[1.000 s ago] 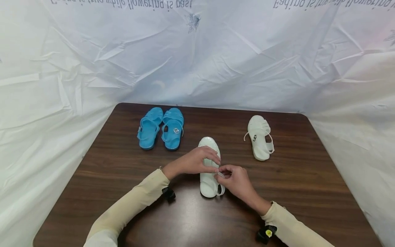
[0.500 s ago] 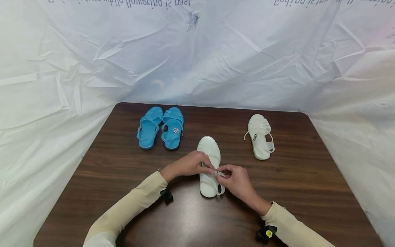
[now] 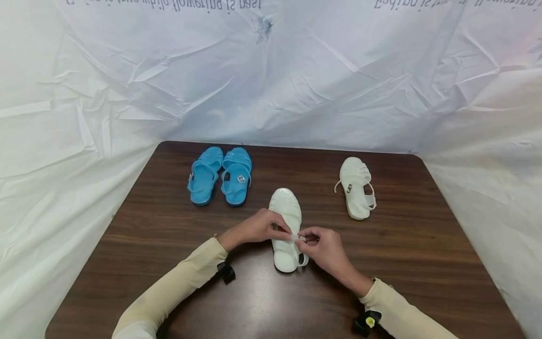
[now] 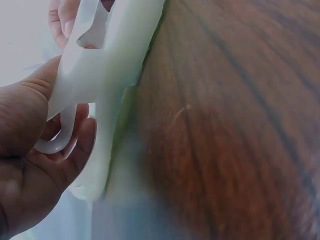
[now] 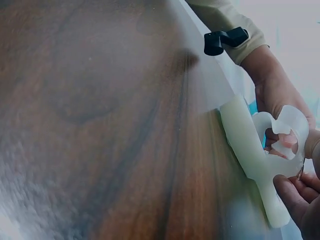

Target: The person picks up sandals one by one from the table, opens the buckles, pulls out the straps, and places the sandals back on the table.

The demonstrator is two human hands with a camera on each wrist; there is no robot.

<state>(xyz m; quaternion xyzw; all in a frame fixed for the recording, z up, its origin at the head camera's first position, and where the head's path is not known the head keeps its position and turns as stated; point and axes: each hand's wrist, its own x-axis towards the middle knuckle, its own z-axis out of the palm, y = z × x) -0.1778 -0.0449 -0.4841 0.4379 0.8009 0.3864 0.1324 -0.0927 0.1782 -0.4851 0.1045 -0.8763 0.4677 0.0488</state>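
Observation:
A white sandal (image 3: 286, 202) lies in the middle of the table with its toe pointing away from me. My left hand (image 3: 259, 227) reaches over it from the left and pinches its ankle strap (image 3: 294, 238) between thumb and fingers. The strap's end (image 4: 59, 140) curls back inside the left fingers in the left wrist view. From the right, my right hand (image 3: 326, 246) pinches the same strap at the sandal's side, where a small metal buckle (image 5: 301, 172) shows by its fingertips. The heel strap (image 3: 303, 260) stands up in a loop below the right fingers.
A second white sandal (image 3: 357, 188) lies at the back right, its thin strap sticking out to the left. Two blue sandals (image 3: 204, 176) lie side by side at the back left. A white printed sheet (image 3: 271, 94) hangs behind the brown table (image 3: 423, 263).
My left fingers, spread over the sandal before, have closed on the strap and drawn slightly left and toward me. My right hand has kept its place. The sandal's toe has swung slightly left.

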